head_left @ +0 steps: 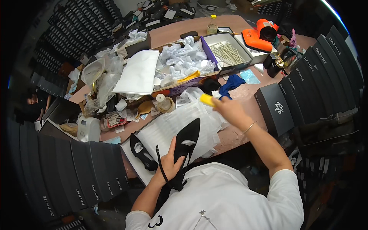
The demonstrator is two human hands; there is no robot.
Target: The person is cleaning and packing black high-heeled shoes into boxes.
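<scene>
White shirt [218,188] ends near left hand [168,165] gripping black shoe [191,130], bare tabletop [234,136] rightward.

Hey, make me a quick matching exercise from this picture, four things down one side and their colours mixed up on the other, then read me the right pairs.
Things
1. Pointed shoe in the left hand
2. Block in the right hand
3. Device with a round dark opening, on the far right side of the table
4. Thin sticks in the open box

Colours
A. Orange
B. Pale off-white
C. Black
D. Yellow

Right pairs: 1-C, 2-D, 3-A, 4-B
</scene>
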